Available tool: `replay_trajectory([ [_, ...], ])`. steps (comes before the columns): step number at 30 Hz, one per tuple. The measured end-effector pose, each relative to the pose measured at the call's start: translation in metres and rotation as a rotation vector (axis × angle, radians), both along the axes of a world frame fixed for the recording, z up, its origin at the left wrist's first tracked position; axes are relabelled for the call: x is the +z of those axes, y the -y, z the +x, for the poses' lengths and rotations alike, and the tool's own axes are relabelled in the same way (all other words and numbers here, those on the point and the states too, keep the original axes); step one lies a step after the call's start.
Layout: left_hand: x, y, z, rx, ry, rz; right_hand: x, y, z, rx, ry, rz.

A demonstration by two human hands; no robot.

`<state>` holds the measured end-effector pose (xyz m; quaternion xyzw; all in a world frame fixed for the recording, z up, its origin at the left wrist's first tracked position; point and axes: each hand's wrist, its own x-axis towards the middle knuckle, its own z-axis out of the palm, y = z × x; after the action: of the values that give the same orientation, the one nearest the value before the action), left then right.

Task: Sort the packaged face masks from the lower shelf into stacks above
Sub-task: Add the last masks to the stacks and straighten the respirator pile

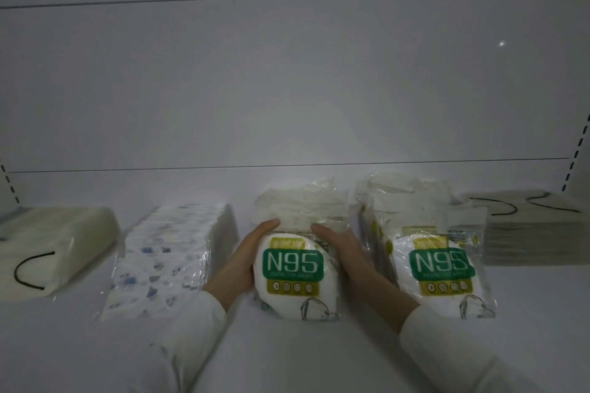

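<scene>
A stack of packaged masks with a green N95 label [292, 268] lies on the white shelf [287, 357] at the centre. My left hand [250, 254] lies flat against the stack's left side, fingers straight and pointing away from me. My right hand [343, 250] presses the right side the same way. The stack sits between both palms. Behind it more clear-wrapped white masks [297, 204] are piled. A second N95 stack [442, 268] lies just to the right, apart from my right hand.
Left of my hands lies a wrapped stack of patterned masks [169, 252], and further left a pack of white masks with black ear loops [48, 249]. At the far right sits a flat pile of masks [526, 230]. The shelf's back wall [287, 89] rises behind.
</scene>
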<state>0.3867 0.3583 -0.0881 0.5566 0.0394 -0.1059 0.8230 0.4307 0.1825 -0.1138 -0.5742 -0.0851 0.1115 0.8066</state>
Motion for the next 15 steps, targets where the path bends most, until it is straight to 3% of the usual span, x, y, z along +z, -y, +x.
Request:
replay_trajectory([
  [6, -0.007, 0.006, 0.001, 0.0, 0.016, -0.101, -0.005, 0.003, 0.016, -0.05, 0.005, 0.16],
  [15, -0.008, 0.004, 0.01, 0.119, 0.095, -0.051, -0.001, 0.003, 0.017, -0.133, 0.042, 0.076],
])
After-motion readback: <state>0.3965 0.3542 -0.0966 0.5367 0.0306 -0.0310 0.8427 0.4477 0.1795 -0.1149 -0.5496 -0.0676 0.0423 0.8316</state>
